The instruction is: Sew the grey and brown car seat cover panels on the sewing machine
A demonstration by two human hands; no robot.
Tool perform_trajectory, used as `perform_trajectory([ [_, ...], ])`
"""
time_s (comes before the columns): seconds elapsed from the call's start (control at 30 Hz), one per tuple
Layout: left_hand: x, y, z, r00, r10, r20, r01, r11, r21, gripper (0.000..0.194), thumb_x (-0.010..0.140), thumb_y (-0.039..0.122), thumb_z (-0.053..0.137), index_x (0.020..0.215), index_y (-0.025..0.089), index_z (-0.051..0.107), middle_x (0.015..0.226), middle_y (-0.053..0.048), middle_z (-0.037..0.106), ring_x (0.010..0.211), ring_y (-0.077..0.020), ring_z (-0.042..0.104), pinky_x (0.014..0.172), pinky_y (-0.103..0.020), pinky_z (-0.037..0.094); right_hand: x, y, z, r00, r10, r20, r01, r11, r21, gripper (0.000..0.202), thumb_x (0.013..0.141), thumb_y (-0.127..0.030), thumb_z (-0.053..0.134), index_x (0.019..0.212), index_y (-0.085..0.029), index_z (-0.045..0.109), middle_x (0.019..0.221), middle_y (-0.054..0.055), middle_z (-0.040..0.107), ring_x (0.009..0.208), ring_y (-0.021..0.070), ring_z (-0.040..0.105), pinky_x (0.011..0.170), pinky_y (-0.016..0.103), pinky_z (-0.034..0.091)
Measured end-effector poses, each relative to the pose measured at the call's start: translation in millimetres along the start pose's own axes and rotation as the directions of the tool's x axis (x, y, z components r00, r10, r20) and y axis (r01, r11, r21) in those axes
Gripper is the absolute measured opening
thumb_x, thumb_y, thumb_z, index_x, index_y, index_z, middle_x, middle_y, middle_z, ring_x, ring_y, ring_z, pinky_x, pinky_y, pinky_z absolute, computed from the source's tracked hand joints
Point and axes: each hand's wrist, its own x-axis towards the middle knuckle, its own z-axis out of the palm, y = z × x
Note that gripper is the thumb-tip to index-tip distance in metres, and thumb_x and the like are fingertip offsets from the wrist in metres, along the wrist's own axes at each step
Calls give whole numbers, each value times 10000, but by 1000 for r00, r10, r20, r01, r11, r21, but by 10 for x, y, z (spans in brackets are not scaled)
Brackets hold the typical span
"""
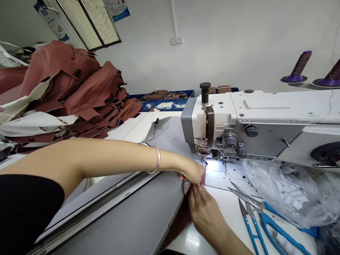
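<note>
My left hand point(195, 171) reaches across to the sewing machine's needle area point(204, 160), its fingers curled on the edge of a large grey-backed fabric piece point(133, 211). A maroon edge point(180, 221) of that piece shows along its right side. Just below, my right hand point(204, 208) grips this edge, fingers close together, its fingertips against my left hand. The white sewing machine point(271, 112) stands over the work with its lamp lit. My fingers hide part of the edge near the needle.
Blue-handled scissors point(278, 224) and thread snips point(252, 227) lie right of my right hand, near a clear plastic bag point(296, 191). Maroon covers point(76, 83) are heaped at left. Blue crates point(171, 103) stand behind; thread cones point(300, 67) stand upper right.
</note>
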Motion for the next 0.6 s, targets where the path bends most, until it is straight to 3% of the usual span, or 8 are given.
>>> perform_trajectory([
  [0.1, -7, -245, -57, 991, 69, 115, -34, 958, -283, 667, 469, 64, 475, 1128, 134, 553, 602, 0, 574, 528, -163, 540, 454, -225, 399, 3, 11, 26, 999, 29, -12, -29, 998, 47, 319, 726, 3, 428, 985, 7, 614, 1021, 234, 632, 1026, 301, 582, 888, 432, 476],
  [0.2, 31, -466, 14, 963, 259, 77, -134, 706, -696, 555, 462, 85, 475, 996, 151, 608, 757, -14, 623, 668, -139, 575, 530, -201, 429, 34, 11, 40, 996, 92, 20, -94, 989, 118, 240, 753, -14, 439, 907, -35, 622, 954, 198, 646, 977, 273, 595, 874, 387, 488],
  [0.23, 60, -516, 55, 953, 297, 59, -150, 633, -760, 502, 457, 86, 484, 937, 147, 617, 784, -19, 630, 712, -142, 581, 568, -204, 444, 47, 9, 39, 994, 104, 32, -107, 985, 133, 212, 766, -23, 440, 873, -51, 621, 921, 186, 646, 949, 266, 600, 872, 383, 489],
  [0.3, 124, -572, 130, 938, 341, 58, -158, 571, -805, 427, 454, 83, 503, 862, 143, 613, 792, -18, 632, 749, -145, 581, 613, -207, 453, 66, 6, 28, 993, 108, 48, -114, 983, 146, 195, 784, -36, 434, 844, -69, 617, 879, 172, 641, 920, 263, 601, 872, 388, 487],
  [0.4, 178, -554, 170, 941, 336, 52, -179, 617, -766, 419, 458, 84, 500, 863, 145, 594, 766, 1, 615, 691, -123, 557, 559, -186, 421, 71, 8, 0, 994, 92, 51, -98, 986, 132, 219, 783, -36, 419, 874, -64, 616, 895, 174, 635, 928, 260, 591, 882, 390, 480],
  [0.6, 99, -362, 94, 970, 239, 39, -205, 896, -394, 544, 472, 90, 445, 1002, 160, 545, 643, 48, 490, 475, -80, 416, 396, -174, 271, 27, 18, -22, 998, 51, 48, -53, 997, 60, 280, 751, -25, 406, 937, -26, 615, 947, 210, 628, 967, 289, 579, 878, 415, 472],
])
